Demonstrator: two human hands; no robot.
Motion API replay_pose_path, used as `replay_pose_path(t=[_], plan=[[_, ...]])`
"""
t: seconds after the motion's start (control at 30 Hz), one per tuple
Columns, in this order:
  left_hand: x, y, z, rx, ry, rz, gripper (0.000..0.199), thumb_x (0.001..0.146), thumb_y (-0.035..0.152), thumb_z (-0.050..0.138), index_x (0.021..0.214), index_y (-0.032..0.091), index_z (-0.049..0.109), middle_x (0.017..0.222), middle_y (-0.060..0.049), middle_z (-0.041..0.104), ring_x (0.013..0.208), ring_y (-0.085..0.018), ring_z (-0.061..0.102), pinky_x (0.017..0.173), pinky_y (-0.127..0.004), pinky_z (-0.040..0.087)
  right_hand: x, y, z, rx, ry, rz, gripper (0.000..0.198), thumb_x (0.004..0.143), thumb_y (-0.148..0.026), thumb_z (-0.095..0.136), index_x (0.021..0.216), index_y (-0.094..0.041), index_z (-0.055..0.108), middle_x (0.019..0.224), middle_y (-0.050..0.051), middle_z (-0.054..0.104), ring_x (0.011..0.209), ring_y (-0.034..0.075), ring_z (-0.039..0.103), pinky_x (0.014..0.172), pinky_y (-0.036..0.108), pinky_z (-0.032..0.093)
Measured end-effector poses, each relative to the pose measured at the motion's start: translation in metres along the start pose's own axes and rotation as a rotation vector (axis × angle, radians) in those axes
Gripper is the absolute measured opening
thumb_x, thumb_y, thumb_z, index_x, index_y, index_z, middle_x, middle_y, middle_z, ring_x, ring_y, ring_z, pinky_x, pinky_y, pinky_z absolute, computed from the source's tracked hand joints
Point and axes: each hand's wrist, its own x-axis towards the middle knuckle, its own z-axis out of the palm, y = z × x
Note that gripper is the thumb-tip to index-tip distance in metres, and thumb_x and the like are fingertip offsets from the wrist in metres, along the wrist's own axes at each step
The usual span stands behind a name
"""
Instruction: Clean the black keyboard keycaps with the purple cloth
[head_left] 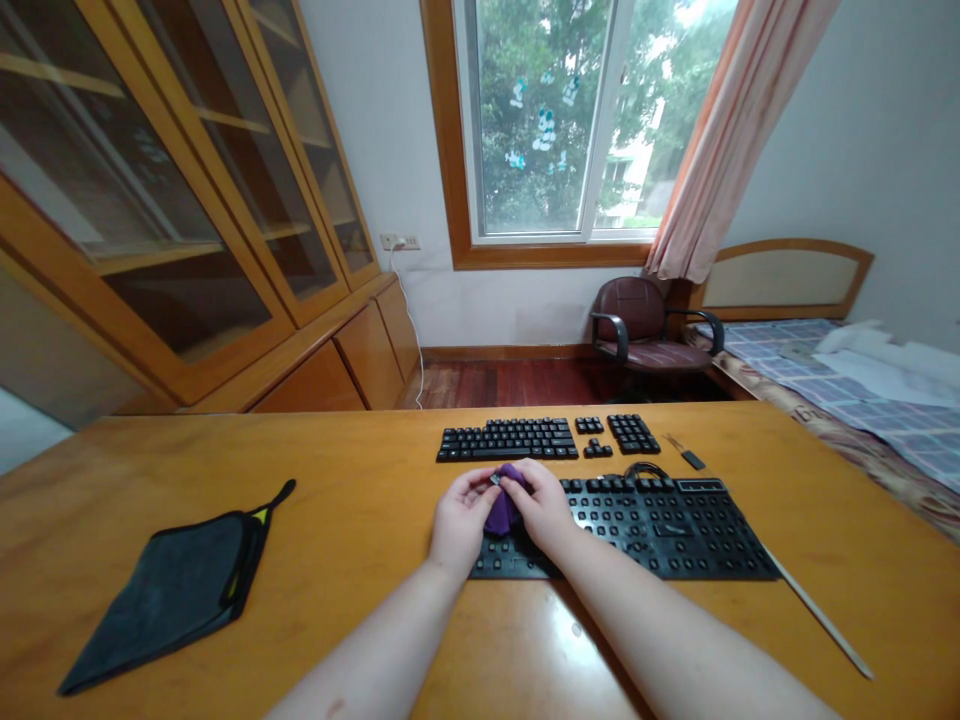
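My left hand (pixel 457 517) pinches a small dark keycap (pixel 495 479) between thumb and fingers. Bunched in my right hand (pixel 546 507) is a purple cloth (pixel 500 514), pressed against the keycap and partly hidden by the fingers. Both hands meet above the left end of a black keyboard base (pixel 675 530), whose bare key sockets show; a few keycaps remain along its top row. Beyond it, loose black keycaps (pixel 510 440) lie in keyboard order, with the number-pad block (pixel 634 434) to their right.
A folded dark grey cloth (pixel 176 575) with a loop lies at the left. A thin pale stick (pixel 821 615) rests right of the base. Behind the base are a coiled cable (pixel 645 470) and a small dark tool with wire prongs (pixel 691 460).
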Motion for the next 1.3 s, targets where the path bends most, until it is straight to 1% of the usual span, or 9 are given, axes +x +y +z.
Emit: replay_pose_path(t=[0.17, 0.27, 0.47, 0.6, 0.77, 0.87, 0.97, 1.1, 1.3], plan=[[-0.0002, 0.0002, 0.0012, 0.021, 0.026, 0.025, 0.029, 0.065, 0.026, 0.069, 0.09, 0.013, 0.062, 0.084, -0.007, 0.069, 0.08, -0.018, 0.066, 0.078, -0.032, 0.052, -0.0004, 0.0009, -0.0024, 0.047, 0.061, -0.02, 0.023, 0.089, -0.028, 0.044, 0.094, -0.021, 0.066, 0.091, 0.006, 0.064, 0.088, 0.019, 0.058, 0.08, 0.031, 0.045], [-0.0006, -0.0027, 0.0009, 0.047, -0.001, 0.045, 0.028, 0.066, 0.026, 0.068, 0.09, 0.014, 0.062, 0.087, -0.007, 0.068, 0.083, -0.018, 0.065, 0.082, -0.033, 0.051, 0.0, 0.0047, -0.0016, 0.027, 0.059, -0.016, 0.024, 0.088, -0.029, 0.045, 0.096, -0.02, 0.066, 0.094, 0.007, 0.065, 0.091, 0.02, 0.058, 0.083, 0.033, 0.044], [-0.0018, -0.009, -0.0007, 0.066, -0.047, 0.101, 0.03, 0.067, 0.021, 0.066, 0.095, 0.014, 0.062, 0.095, -0.009, 0.067, 0.088, -0.018, 0.064, 0.088, -0.035, 0.049, 0.0006, 0.0072, 0.0017, -0.025, -0.03, 0.079, 0.018, 0.081, -0.03, 0.056, 0.09, -0.019, 0.068, 0.086, 0.006, 0.069, 0.08, 0.02, 0.062, 0.076, 0.033, 0.047], [-0.0015, -0.007, -0.001, 0.083, -0.045, 0.089, 0.031, 0.066, 0.02, 0.066, 0.097, 0.015, 0.06, 0.095, -0.008, 0.066, 0.091, -0.017, 0.063, 0.09, -0.034, 0.048, 0.002, 0.0051, 0.0012, 0.002, -0.028, 0.104, 0.016, 0.078, -0.029, 0.059, 0.087, -0.019, 0.068, 0.084, 0.005, 0.07, 0.078, 0.02, 0.063, 0.074, 0.033, 0.048], [-0.0024, -0.0035, 0.0004, 0.088, -0.053, 0.069, 0.029, 0.067, 0.021, 0.066, 0.094, 0.016, 0.058, 0.09, -0.006, 0.066, 0.088, -0.017, 0.063, 0.085, -0.032, 0.049, 0.0024, 0.008, 0.0017, -0.024, -0.01, 0.126, 0.018, 0.081, -0.029, 0.055, 0.089, -0.019, 0.067, 0.085, 0.006, 0.07, 0.079, 0.021, 0.063, 0.075, 0.035, 0.048], [-0.0027, -0.0047, 0.0008, 0.103, -0.058, 0.079, 0.027, 0.068, 0.022, 0.065, 0.093, 0.016, 0.057, 0.088, -0.006, 0.065, 0.087, -0.017, 0.063, 0.084, -0.032, 0.049, 0.0008, 0.0077, 0.001, -0.003, 0.021, 0.144, 0.021, 0.084, -0.033, 0.051, 0.087, -0.019, 0.067, 0.081, 0.005, 0.069, 0.075, 0.02, 0.062, 0.07, 0.032, 0.048], [-0.0027, -0.0071, 0.0001, 0.147, -0.089, 0.1, 0.026, 0.071, 0.022, 0.063, 0.095, 0.015, 0.056, 0.091, -0.007, 0.065, 0.088, -0.017, 0.062, 0.085, -0.032, 0.049, -0.0004, 0.0045, -0.0009, 0.035, 0.063, 0.1, 0.023, 0.085, -0.034, 0.049, 0.084, -0.019, 0.067, 0.08, 0.005, 0.067, 0.075, 0.019, 0.061, 0.07, 0.03, 0.047], [-0.004, -0.008, -0.0011, 0.162, -0.123, 0.102, 0.034, 0.07, 0.019, 0.061, 0.102, 0.017, 0.052, 0.09, -0.006, 0.065, 0.088, -0.016, 0.063, 0.086, -0.032, 0.048, 0.0007, 0.0023, -0.0019, 0.057, -0.007, -0.023, 0.016, 0.084, -0.028, 0.054, 0.085, -0.021, 0.068, 0.082, 0.004, 0.063, 0.08, 0.017, 0.059, 0.075, 0.03, 0.046], [-0.0055, -0.0091, -0.0014, 0.161, -0.103, 0.107, 0.045, 0.068, 0.016, 0.061, 0.11, 0.019, 0.044, 0.08, -0.001, 0.065, 0.082, -0.014, 0.064, 0.084, -0.03, 0.048, 0.0029, 0.0047, -0.0005, -0.014, -0.061, 0.01, 0.014, 0.08, -0.026, 0.058, 0.088, -0.023, 0.069, 0.082, 0.003, 0.06, 0.078, 0.017, 0.057, 0.074, 0.031, 0.047]])
